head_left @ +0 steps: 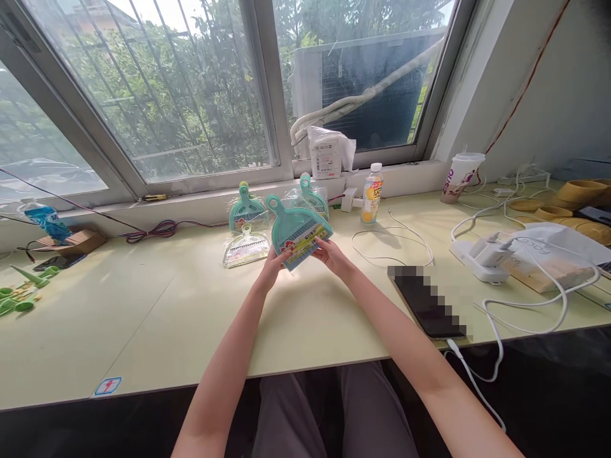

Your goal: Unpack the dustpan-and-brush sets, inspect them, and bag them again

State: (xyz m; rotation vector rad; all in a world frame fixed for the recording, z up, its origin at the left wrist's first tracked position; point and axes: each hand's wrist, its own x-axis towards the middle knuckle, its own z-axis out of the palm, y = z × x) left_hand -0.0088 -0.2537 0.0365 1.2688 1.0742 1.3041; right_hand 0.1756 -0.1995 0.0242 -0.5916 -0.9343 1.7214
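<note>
A teal mini dustpan and brush set (pixel 296 226) with a yellow-green label is held tilted above the table in front of me. My left hand (pixel 273 268) grips its lower left corner. At the lower right edge, the fingers of my right hand (pixel 333 257) are closed on the same set. Behind it, a second teal dustpan set (pixel 244 211) leans against the window ledge, and a third teal set (pixel 312 194) stands to the right, partly covered. A pale dustpan set (pixel 247 247) in clear wrapping lies just left of my left hand.
Farther right stand a drink bottle (pixel 372 194) and a lidded cup (pixel 461 178). A phone (pixel 427 302) lies near the front edge, with white cables and a charger (pixel 489 257) beyond. Green plastic pieces (pixel 28 289) and a cardboard box (pixel 79 243) are at left.
</note>
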